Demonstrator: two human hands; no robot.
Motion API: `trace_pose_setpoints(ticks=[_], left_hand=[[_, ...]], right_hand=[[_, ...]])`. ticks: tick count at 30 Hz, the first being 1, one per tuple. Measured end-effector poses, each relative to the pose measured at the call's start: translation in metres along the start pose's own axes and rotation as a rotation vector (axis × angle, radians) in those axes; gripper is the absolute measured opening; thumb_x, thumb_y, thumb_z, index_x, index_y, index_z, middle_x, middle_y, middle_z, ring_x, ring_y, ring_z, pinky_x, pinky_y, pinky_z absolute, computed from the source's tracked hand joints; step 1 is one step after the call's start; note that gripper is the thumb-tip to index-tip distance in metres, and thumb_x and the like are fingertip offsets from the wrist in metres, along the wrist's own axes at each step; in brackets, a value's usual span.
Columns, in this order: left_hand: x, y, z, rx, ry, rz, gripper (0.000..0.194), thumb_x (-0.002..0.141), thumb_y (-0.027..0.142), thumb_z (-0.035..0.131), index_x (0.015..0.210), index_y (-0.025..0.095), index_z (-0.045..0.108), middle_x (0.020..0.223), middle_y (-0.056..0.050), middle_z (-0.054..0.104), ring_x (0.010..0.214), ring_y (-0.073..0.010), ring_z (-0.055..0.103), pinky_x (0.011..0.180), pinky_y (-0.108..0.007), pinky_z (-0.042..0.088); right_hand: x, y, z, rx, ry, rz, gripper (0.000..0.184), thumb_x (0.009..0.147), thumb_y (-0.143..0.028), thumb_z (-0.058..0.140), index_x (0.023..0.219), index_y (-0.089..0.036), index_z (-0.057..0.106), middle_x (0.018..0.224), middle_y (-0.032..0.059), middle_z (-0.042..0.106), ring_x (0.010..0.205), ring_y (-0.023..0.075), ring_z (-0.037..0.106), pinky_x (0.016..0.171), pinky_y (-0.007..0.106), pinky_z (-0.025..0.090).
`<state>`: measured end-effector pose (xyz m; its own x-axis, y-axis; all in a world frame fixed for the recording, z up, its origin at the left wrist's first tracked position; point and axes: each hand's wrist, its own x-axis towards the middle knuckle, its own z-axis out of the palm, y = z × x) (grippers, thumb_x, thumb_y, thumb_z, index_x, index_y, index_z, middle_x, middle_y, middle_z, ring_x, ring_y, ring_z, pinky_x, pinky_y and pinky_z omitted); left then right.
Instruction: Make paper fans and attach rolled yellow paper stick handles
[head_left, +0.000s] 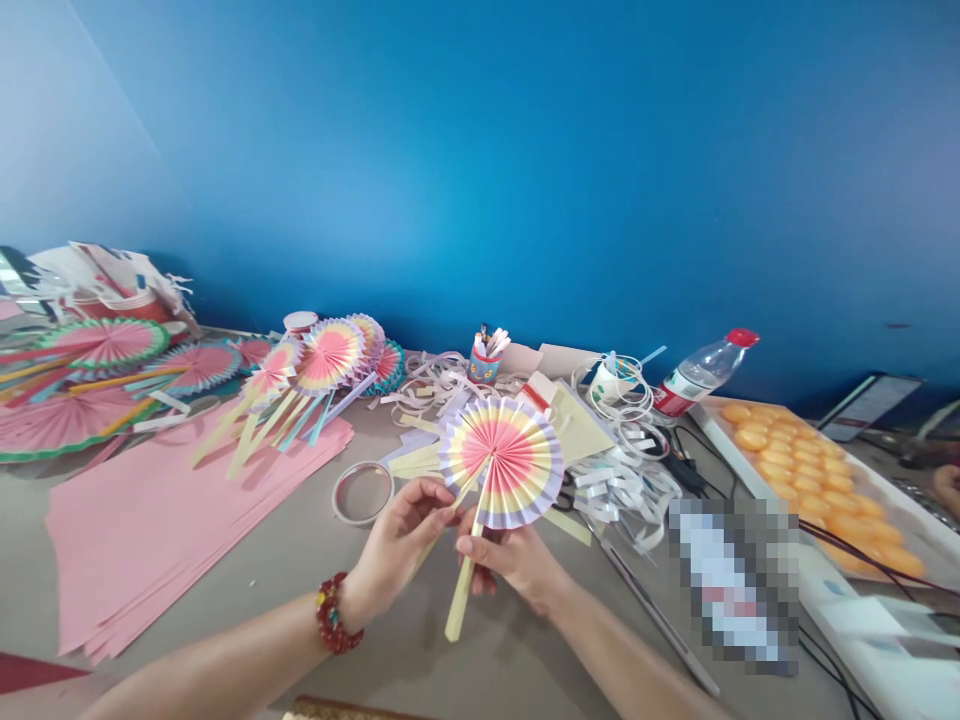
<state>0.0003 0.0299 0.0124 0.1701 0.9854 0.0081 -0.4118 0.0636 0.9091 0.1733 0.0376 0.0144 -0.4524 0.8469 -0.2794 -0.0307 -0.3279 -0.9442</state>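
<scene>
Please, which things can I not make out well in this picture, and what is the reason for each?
All in the head view:
- Paper fan: the left grip covers part of its left stick.
- Pixelated item: a mosaic hides what it is.
- Brown object: cut off by the bottom edge.
- Apparent co-worker's hand: cut off by the right edge.
- Bottle label: lettering too small to read.

Tape roll [339, 497] left of held fan [525, 465]; bottle [701, 378] beside tray [742, 470], perhaps touching.
</scene>
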Motion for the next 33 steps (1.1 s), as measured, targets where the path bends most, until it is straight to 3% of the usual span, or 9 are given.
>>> trace_pose_setpoints(ticks=[6, 10, 12, 17, 26, 29, 33], left_hand=[[-0.002, 0.003, 0.002, 0.152, -0.032, 0.093, 0.016, 0.088, 0.033, 0.07, 0.093, 0.019, 0.066, 0.101, -0.005, 0.061, 0.094, -0.017, 0.062, 0.083, -0.026, 0.051], [-0.004, 0.002, 0.003, 0.13, -0.015, 0.077, 0.016, 0.089, 0.033, 0.069, 0.094, 0.019, 0.065, 0.102, -0.005, 0.06, 0.09, -0.0152, 0.061, 0.078, -0.024, 0.052], [-0.004, 0.0, 0.003, 0.088, -0.011, 0.063, 0.017, 0.089, 0.034, 0.07, 0.094, 0.018, 0.065, 0.101, -0.004, 0.059, 0.084, -0.0132, 0.061, 0.073, -0.023, 0.052], [-0.006, 0.0, 0.005, 0.013, -0.07, 0.036, 0.018, 0.09, 0.034, 0.068, 0.097, 0.018, 0.064, 0.094, -0.003, 0.058, 0.069, -0.0105, 0.061, 0.064, -0.025, 0.054], [-0.005, -0.002, 0.006, -0.009, -0.166, 0.071, 0.015, 0.091, 0.029, 0.066, 0.102, 0.018, 0.063, 0.098, -0.005, 0.062, 0.079, -0.0179, 0.069, 0.078, -0.034, 0.056], [-0.004, -0.002, 0.004, -0.001, -0.153, 0.078, 0.016, 0.091, 0.029, 0.067, 0.103, 0.019, 0.064, 0.109, -0.006, 0.058, 0.084, -0.019, 0.069, 0.079, -0.034, 0.056], [-0.003, -0.001, 0.005, -0.022, -0.195, 0.072, 0.018, 0.092, 0.031, 0.065, 0.104, 0.018, 0.063, 0.104, -0.006, 0.06, 0.083, -0.02, 0.069, 0.08, -0.036, 0.056]], right_hand=[[0.003, 0.009, 0.003, 0.14, 0.056, -0.013, 0.052, 0.066, -0.055, 0.084, 0.092, -0.014, 0.066, 0.066, 0.0026, 0.068, 0.054, 0.0174, 0.068, 0.039, 0.021, 0.045], [0.004, 0.013, 0.006, 0.257, 0.009, -0.036, 0.048, 0.068, -0.05, 0.086, 0.095, -0.014, 0.069, 0.083, 0.007, 0.072, 0.075, 0.0221, 0.073, 0.059, 0.03, 0.057], [0.005, 0.014, 0.007, 0.263, 0.031, -0.057, 0.046, 0.069, -0.051, 0.085, 0.093, -0.015, 0.071, 0.082, 0.0071, 0.072, 0.076, 0.0234, 0.073, 0.065, 0.034, 0.058], [0.007, 0.014, 0.006, 0.19, 0.16, -0.115, 0.039, 0.069, -0.052, 0.084, 0.083, -0.017, 0.072, 0.069, 0.0039, 0.069, 0.067, 0.0216, 0.068, 0.061, 0.035, 0.057], [0.007, 0.014, 0.003, 0.099, 0.241, -0.192, 0.038, 0.067, -0.053, 0.084, 0.069, -0.018, 0.069, 0.057, -0.0004, 0.059, 0.054, 0.0145, 0.054, 0.053, 0.029, 0.047], [0.008, 0.016, 0.004, 0.078, 0.258, -0.213, 0.039, 0.068, -0.054, 0.082, 0.068, -0.018, 0.066, 0.06, -0.0005, 0.058, 0.055, 0.0141, 0.053, 0.052, 0.028, 0.045], [0.009, 0.018, 0.004, 0.042, 0.282, -0.235, 0.04, 0.069, -0.055, 0.08, 0.069, -0.019, 0.064, 0.065, 0.0005, 0.06, 0.055, 0.0134, 0.051, 0.051, 0.027, 0.044]])
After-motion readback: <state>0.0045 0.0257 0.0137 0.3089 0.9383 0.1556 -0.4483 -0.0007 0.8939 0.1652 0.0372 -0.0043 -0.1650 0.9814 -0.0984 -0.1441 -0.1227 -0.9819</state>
